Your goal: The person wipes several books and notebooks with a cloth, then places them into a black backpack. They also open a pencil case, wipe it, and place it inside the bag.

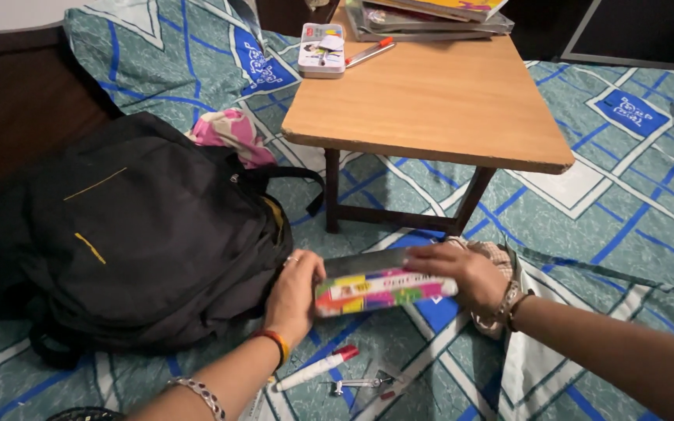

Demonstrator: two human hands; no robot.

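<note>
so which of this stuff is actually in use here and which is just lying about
In use:
- colourful box, held by left hand and right hand
- black backpack, beside the box

Lying about:
- white pen and metal compass on the bedsheet
- tin case and books on the wooden table

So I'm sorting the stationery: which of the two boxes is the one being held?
The long multicoloured box, gripped at its ends by the left hand and right hand. The other, a small white tin, lies untouched on the wooden table.

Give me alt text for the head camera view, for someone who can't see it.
Two hands, left hand and right hand, hold a colourful box beside a black backpack on a patterned bedsheet. A low wooden table stands behind; a white pen lies below.
</note>
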